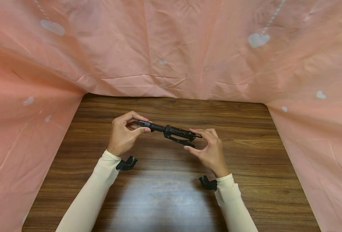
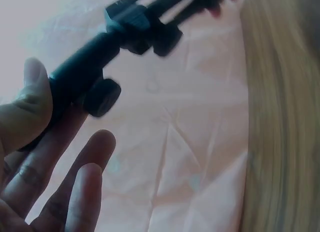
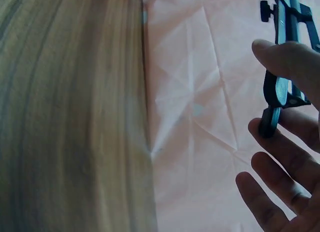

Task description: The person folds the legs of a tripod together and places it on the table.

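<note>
A small black tripod (image 1: 175,132) is held up above the table, lying nearly level and slanting down to the right. My left hand (image 1: 124,130) pinches its head end between thumb and fingers. Close to that grip a round knob (image 2: 102,97) sticks out from the shaft in the left wrist view. At the other end my right hand (image 1: 210,148) holds the legs, thumb on the near side and forefinger on the far side. The legs sit close together, with thin braces between them. In the right wrist view a leg's foot (image 3: 269,123) lies against a finger; the other fingers spread loosely.
Below lies a brown wood-grain table (image 1: 171,177) with a bright glare at its front. Pink cloth (image 1: 174,48) with pale hearts hangs around the back and sides. A black curved mount (image 1: 127,163) sits at the left wrist, another mount (image 1: 208,183) at the right.
</note>
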The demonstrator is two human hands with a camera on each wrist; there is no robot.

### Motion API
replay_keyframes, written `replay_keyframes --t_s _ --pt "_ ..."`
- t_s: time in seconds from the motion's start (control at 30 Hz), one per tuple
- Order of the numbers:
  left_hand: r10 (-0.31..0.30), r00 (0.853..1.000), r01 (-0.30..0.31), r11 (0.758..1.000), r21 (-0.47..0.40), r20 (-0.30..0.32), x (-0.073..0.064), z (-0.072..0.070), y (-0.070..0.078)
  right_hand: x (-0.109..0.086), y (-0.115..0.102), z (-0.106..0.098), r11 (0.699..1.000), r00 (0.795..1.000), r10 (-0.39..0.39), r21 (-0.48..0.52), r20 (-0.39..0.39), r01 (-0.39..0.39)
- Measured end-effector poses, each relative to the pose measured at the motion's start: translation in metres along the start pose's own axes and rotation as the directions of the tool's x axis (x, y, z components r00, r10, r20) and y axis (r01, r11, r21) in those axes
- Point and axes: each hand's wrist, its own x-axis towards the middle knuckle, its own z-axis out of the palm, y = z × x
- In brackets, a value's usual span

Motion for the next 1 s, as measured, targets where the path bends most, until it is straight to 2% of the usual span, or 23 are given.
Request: replay_keyframes --t_s 0.1,0.2,0.3,0.43,0.6,0.83,1.0 --pt "0.015 1.0 -0.014 0.995 0.1 0.0 -0.002 -0.004 -0.002 0.003 -0.001 -0.008 1.0 1.0 -0.017 -0.01 0.009 0.017" --pt "0.038 0.999 -0.039 0.977 0.209 0.009 -0.004 -0.006 -0.005 0.005 -0.001 -0.014 1.0 1.0 -0.024 -0.019 0.021 0.024" --pt "0.064 0.998 -0.067 0.945 0.319 0.018 -0.006 -0.008 -0.009 0.005 -0.001 -0.019 0.999 0.999 -0.021 -0.025 0.033 0.021" --pt "0.094 0.995 -0.097 0.901 0.422 0.027 -0.009 -0.01 -0.015 0.005 -0.001 -0.022 0.999 0.999 -0.022 -0.032 0.043 0.023" --pt "0.128 0.991 -0.135 0.853 0.505 0.049 -0.01 -0.011 -0.021 0.007 -0.001 -0.024 0.999 0.999 -0.022 -0.041 0.045 0.024" --pt "0.149 0.985 -0.174 0.771 0.613 0.092 -0.013 -0.01 -0.032 0.006 0.001 -0.022 0.998 0.997 0.008 -0.066 0.071 -0.003" --pt "0.144 0.982 -0.188 0.744 0.641 0.122 -0.016 -0.01 -0.038 0.003 0.009 -0.016 0.997 0.993 0.046 -0.068 0.109 -0.038"
